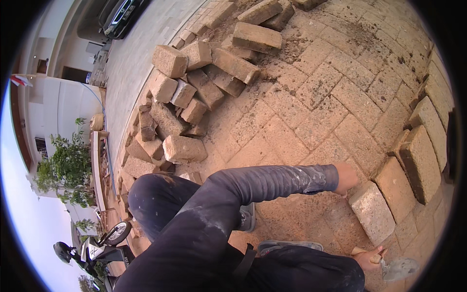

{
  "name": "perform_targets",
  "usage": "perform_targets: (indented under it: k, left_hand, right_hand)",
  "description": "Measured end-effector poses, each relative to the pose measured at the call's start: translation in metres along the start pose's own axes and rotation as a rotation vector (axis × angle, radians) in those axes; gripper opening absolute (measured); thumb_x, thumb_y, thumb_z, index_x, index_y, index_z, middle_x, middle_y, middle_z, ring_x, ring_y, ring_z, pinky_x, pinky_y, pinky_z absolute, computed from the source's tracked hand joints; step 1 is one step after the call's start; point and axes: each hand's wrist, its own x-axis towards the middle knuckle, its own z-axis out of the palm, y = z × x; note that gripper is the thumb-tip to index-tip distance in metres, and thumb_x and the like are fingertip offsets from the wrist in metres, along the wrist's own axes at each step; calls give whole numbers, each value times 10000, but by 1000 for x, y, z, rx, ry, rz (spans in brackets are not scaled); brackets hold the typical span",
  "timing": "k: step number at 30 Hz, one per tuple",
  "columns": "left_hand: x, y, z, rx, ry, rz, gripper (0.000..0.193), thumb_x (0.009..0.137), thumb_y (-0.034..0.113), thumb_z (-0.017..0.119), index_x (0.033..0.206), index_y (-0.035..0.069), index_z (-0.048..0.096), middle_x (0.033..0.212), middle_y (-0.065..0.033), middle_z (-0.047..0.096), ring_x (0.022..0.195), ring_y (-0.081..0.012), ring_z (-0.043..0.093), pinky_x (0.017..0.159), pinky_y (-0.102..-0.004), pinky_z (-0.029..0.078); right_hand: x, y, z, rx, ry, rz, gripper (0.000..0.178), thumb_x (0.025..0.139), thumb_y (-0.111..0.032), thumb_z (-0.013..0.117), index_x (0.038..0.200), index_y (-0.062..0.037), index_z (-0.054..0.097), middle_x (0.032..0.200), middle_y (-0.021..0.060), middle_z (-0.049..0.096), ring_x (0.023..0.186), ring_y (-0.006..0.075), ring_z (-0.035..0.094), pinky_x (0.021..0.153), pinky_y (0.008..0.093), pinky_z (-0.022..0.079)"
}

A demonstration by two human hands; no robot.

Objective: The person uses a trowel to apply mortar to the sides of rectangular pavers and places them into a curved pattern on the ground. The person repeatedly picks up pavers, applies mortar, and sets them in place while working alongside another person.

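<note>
My left arm reaches across to the right, and my left hand is low at the upper corner of a pale paving block. Its fingers are mostly hidden, so whether they grip the block cannot be told. Lower right, beside my knee, my right hand is closed around the wooden handle of a trowel. The trowel's grey, dusty blade points right, over the paving. Against the pale block leans a tan block, with a darker upright block beyond it.
A heap of loose paving blocks lies to the left, with more blocks farther up. Laid paving with scattered soil covers the middle. A motorcycle stands lower left, a dark car upper left, near a leafy shrub.
</note>
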Motion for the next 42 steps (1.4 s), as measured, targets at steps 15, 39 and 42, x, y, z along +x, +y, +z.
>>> perform_targets:
  k: [15,39,42]
  left_hand:
    - [-515,-325,-95,264,1272,-1502,664,870,581,667,1143,-23,690,1165,-250,667,1060,-396,652,944,-459,506]
    - [-616,-343,-10,201,1470,-1344,825,762,640,752,1138,-91,680,1087,-238,649,1046,-373,611,932,-425,472]
    - [-581,-288,5,217,1527,-1234,797,745,605,785,1127,-84,666,1055,-191,607,1055,-359,576,928,-443,454]
  right_hand:
    - [14,-74,10,492,-138,-187,366,1015,-253,628,1197,50,533,1221,194,654,1120,267,650,978,365,527]
    - [-36,-161,57,515,-422,-244,406,985,-267,682,1209,25,512,1124,180,687,1004,255,701,854,333,557]
    - [-29,-149,62,549,-370,-216,406,976,-248,693,1211,30,513,1114,170,694,1016,252,699,841,344,562]
